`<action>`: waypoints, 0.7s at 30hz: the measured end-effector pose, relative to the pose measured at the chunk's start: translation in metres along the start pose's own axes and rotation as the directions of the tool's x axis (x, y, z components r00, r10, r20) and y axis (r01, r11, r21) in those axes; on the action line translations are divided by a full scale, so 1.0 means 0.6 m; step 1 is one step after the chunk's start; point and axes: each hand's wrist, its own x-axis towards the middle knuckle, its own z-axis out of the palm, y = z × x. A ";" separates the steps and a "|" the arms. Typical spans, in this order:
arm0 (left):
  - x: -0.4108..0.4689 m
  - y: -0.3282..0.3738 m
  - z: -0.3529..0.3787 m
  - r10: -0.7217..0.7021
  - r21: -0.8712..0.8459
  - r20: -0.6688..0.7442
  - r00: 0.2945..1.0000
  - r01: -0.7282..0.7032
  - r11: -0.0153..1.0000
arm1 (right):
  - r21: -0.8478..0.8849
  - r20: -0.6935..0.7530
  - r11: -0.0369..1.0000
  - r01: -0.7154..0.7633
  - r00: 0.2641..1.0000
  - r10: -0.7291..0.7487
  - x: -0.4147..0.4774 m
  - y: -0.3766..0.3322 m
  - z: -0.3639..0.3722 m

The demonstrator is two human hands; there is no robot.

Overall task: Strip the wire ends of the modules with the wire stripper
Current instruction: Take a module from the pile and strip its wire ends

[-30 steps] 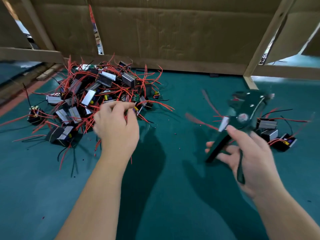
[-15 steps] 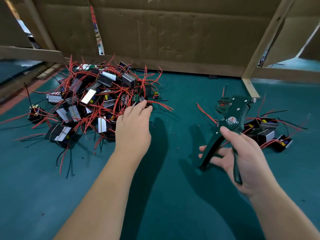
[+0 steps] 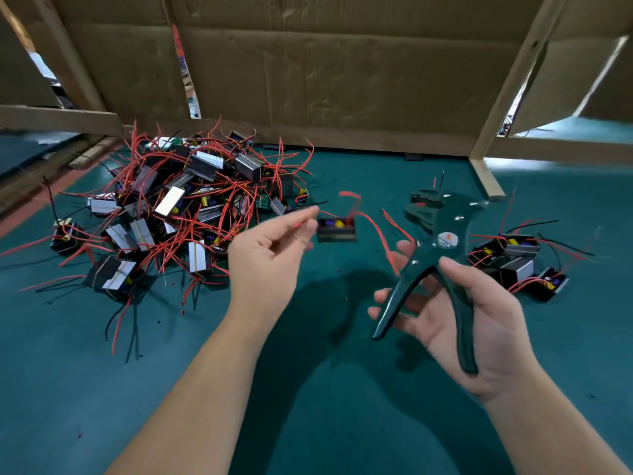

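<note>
The right hand [image 3: 479, 323] grips the wire stripper [image 3: 442, 248] by its two handles, which stand spread apart, with the head pointing away from the person. Just to the left of the wire stripper, the left hand [image 3: 270, 258] pinches what looks like a thin wire between thumb and forefinger. A single module [image 3: 336, 230] hangs at its fingertips, blurred, with its red wires reaching toward the tool.

Far to the left of the wire stripper lies a large pile [image 3: 178, 207] of modules with tangled red and black wires. To the right of it, close behind the right hand, sits a small group [image 3: 517, 258] of a few modules on the green bench [image 3: 342, 389].

The small group is probably the finished part, although the wire ends are too small to confirm this. If so, the task is at an early stage and most modules are not yet stripped.
</note>
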 end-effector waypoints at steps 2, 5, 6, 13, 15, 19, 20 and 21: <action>-0.014 0.004 0.013 -0.094 -0.068 0.069 0.993 0.099 0.993 | 0.048 0.129 0.995 -0.093 0.988 0.086 -0.004 -0.002 0.002; -0.025 0.013 0.024 -0.153 -0.151 0.101 0.983 0.167 0.974 | 0.038 0.242 0.994 -0.104 0.966 0.092 -0.008 -0.002 0.001; -0.025 0.016 0.025 -0.162 -0.205 0.098 0.982 0.179 0.962 | 0.040 0.251 0.994 -0.104 0.964 0.091 -0.008 -0.002 0.001; -0.007 0.016 0.017 -0.393 -0.430 0.097 0.914 0.395 0.812 | 0.033 0.236 0.988 -0.153 0.961 0.141 -0.007 -0.002 0.003; -0.004 0.018 0.016 -0.458 -0.446 0.156 0.875 0.476 0.758 | 0.022 0.216 0.989 -0.145 0.967 0.137 -0.006 -0.002 0.004; -0.005 0.023 0.013 -0.454 -0.532 0.244 0.857 0.510 0.676 | 0.002 0.159 0.992 -0.128 0.979 0.126 -0.005 0.000 0.003; -0.005 0.025 0.013 -0.457 -0.536 0.260 0.851 0.521 0.664 | 0.004 0.162 0.992 -0.129 0.979 0.127 -0.005 0.001 0.003; -0.006 0.026 0.014 -0.462 -0.523 0.277 0.843 0.535 0.663 | 0.004 0.170 0.991 -0.131 0.977 0.128 -0.005 0.001 0.003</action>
